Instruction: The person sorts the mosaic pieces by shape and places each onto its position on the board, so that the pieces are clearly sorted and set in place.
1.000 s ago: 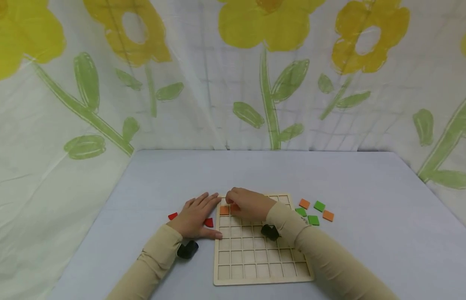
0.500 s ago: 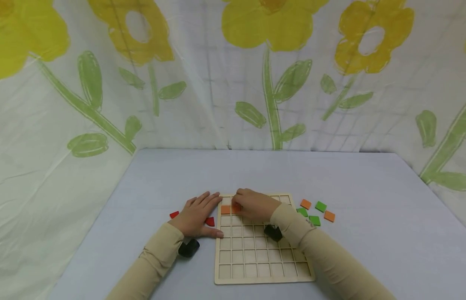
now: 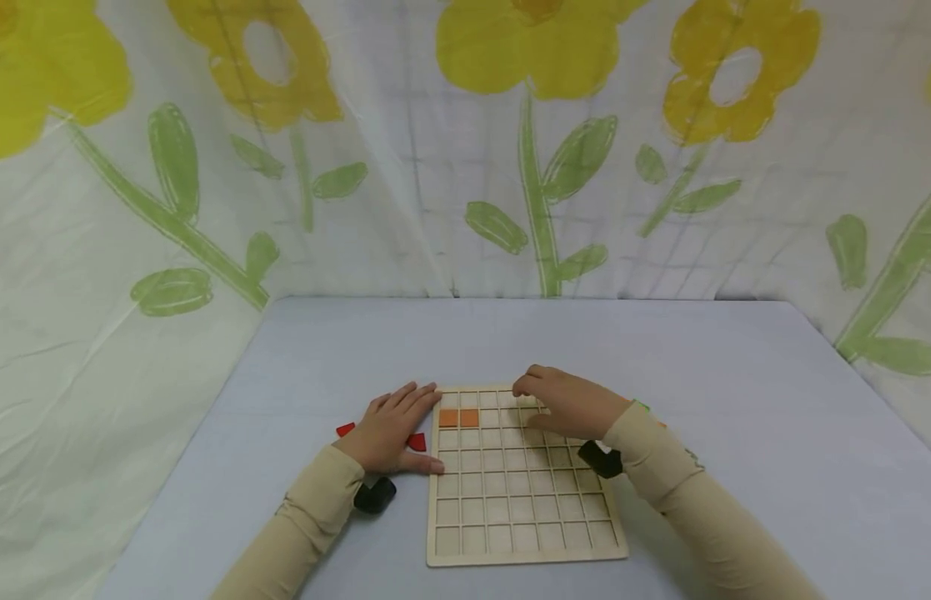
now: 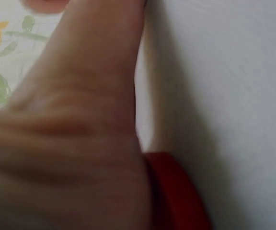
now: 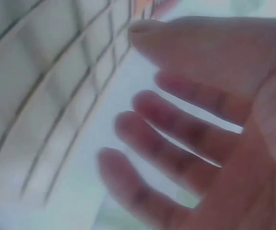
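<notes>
A light wooden grid board lies flat on the table, and two orange square tiles sit side by side in its second row from the far edge, at the left. My left hand rests spread beside the board, with fingertips and thumb tip at its left edge. Red pieces show around that hand, partly hidden by it. Over the board's far right part is my right hand; its fingers are loosely bent and apart in the right wrist view, with nothing between them and the thumb.
Right of the board, a green tile and an orange one peek out from behind the right sleeve, which hides the others there. A flowered curtain hangs behind the table's far edge. Black wrist cameras sit under both wrists.
My right hand has let go of the second orange tile, which now lies in its cell, and has moved right across the board. The left hand has stayed in place.
</notes>
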### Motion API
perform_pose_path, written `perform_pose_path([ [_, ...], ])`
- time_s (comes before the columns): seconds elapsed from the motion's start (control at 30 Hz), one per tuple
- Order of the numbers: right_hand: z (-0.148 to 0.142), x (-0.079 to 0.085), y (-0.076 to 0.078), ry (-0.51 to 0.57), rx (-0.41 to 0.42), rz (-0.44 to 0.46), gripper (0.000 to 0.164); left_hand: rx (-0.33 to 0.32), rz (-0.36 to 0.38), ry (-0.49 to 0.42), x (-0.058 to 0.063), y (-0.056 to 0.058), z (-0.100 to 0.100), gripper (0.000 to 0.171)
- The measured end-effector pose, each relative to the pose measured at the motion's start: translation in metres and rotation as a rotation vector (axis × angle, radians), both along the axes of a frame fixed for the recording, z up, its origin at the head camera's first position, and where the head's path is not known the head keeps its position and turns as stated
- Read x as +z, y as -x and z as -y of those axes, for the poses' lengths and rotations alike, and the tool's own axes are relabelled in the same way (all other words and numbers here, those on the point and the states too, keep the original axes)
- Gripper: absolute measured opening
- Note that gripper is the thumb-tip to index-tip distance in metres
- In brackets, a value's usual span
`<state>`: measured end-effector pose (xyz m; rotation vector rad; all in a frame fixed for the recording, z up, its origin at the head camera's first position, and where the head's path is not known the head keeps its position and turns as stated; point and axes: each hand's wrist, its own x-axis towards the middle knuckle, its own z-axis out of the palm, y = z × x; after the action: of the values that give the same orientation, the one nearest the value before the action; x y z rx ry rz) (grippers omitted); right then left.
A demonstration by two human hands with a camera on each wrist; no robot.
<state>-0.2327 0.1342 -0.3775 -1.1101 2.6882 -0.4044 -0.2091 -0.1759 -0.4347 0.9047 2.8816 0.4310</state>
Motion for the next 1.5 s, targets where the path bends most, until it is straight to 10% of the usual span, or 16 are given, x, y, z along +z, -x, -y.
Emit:
perform_pose_path([
  [0.4,-0.09,0.01,-0.009,-0.11,-0.368,0.15,0.035,0.032,-0.014,-0.011,-0.001,-0.005,0.018,0.099],
  [0.67,-0.101,0.005,0.002,-0.175,-0.454,0.216,0.029,0.035,-0.024,-0.034,-0.001,-0.005,0.023,0.098],
  [1.2,-0.1,0.008,-0.001,-0.071,-0.441,0.284,0.039,0.022,0.016,-0.036,0.004,-0.001,0.014,0.097],
  [1.5,-0.069,-0.008,0.005,0.066,-0.191,0.097,0.017,0.015,0.065,-0.03,0.0,-0.001,0.0,0.099],
])
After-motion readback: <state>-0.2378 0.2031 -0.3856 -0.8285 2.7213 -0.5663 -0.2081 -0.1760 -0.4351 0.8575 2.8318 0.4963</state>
